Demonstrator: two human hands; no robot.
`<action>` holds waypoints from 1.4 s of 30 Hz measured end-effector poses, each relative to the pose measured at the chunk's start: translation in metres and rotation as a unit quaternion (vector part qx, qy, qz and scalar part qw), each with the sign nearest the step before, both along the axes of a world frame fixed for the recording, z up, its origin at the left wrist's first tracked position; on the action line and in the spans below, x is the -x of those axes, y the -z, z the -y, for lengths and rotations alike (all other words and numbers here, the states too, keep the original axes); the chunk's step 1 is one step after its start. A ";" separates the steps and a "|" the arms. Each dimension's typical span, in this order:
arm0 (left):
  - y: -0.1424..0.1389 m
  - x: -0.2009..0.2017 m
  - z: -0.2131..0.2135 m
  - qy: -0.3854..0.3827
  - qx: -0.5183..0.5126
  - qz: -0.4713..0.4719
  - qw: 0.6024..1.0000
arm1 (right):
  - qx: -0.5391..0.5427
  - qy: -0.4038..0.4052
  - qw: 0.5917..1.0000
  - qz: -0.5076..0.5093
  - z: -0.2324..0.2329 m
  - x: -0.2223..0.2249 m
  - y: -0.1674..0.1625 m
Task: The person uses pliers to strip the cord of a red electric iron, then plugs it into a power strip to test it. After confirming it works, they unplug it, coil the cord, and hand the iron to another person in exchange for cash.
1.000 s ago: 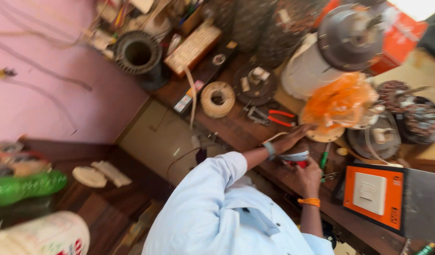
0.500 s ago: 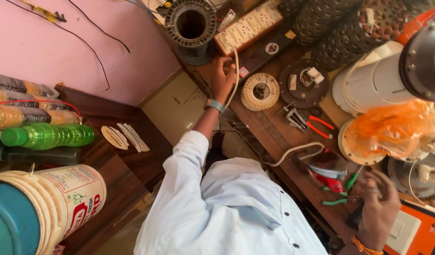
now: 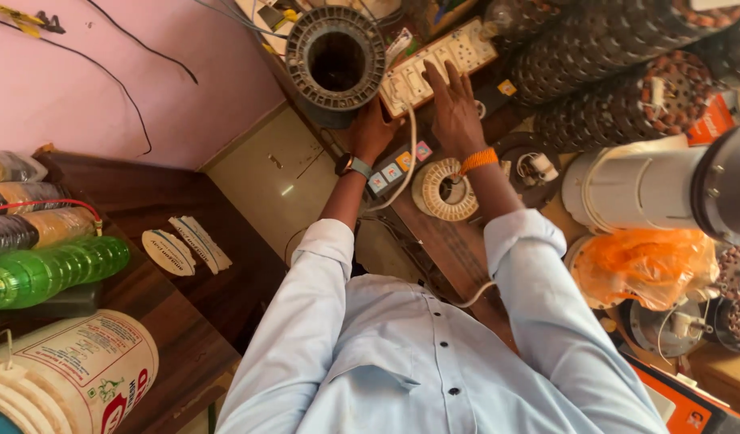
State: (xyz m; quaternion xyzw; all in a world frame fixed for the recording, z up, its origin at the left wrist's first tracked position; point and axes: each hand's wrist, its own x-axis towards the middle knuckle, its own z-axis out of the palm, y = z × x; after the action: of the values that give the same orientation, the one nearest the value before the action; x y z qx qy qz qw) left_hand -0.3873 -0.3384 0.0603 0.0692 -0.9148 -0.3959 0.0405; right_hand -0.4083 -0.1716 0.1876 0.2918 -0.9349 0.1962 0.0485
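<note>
Down near me, my light blue shirt sleeves (image 3: 434,354) fill the bottom of the view, and both my arms stretch out over the brown wooden workbench (image 3: 458,249).

Just past my right elbow sits a crinkly orange plastic bag (image 3: 647,265), and behind it lies a big white plastic tube with a grey metal end (image 3: 667,189). A thin white cord (image 3: 402,173) runs along the bench between my arms. Beside my right wrist, which has an orange band on it, lies a small cream ring with teeth all round it (image 3: 446,190).

My left hand (image 3: 374,133) wears a watch with a grey strap. It rests against the bottom of the round grey metal ring with slots inside (image 3: 335,56). The fingers curl round the edge of that ring, but I cannot tell how tight they hold.

My right hand (image 3: 454,112) is flat and spread wide, all fingers (image 3: 444,79) out, holding nothing. The fingertips touch the long cream switch board with many sockets (image 3: 438,60). That board lies just right of the metal ring, at the far side of the bench.

Farther right stand dark stacked metal rings with copper wire (image 3: 619,72).

Off to my left are a green plastic bottle (image 3: 53,269), a white tub with a paper label (image 3: 73,374), and the pink wall (image 3: 105,80).
</note>
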 end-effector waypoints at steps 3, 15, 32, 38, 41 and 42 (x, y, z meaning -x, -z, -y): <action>0.009 0.003 0.004 0.003 0.003 0.044 0.999 | -0.031 -0.043 0.999 0.014 0.012 0.023 0.011; 0.034 0.011 -0.012 -0.030 -0.104 -0.084 0.991 | -0.153 0.083 0.981 0.084 0.048 0.053 0.030; 0.045 0.024 -0.017 0.005 -0.157 -0.027 0.987 | -0.235 0.092 0.949 0.186 0.070 0.059 0.040; 0.039 0.021 -0.010 0.010 -0.077 -0.035 0.996 | -0.171 0.067 0.972 0.147 0.068 0.050 0.034; 0.039 0.020 -0.013 -0.006 -0.038 -0.019 0.999 | -0.168 0.083 0.964 0.190 0.071 0.050 0.031; 0.038 0.022 -0.015 -0.009 -0.027 -0.019 0.999 | -0.165 0.072 0.968 0.177 0.072 0.051 0.030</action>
State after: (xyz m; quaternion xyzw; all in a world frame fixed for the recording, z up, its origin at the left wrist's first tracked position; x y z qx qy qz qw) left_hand -0.4088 -0.3238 0.0220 0.0707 -0.9022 -0.4214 0.0596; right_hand -0.4592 -0.2441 0.1576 0.1888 -0.9665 0.0837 -0.1524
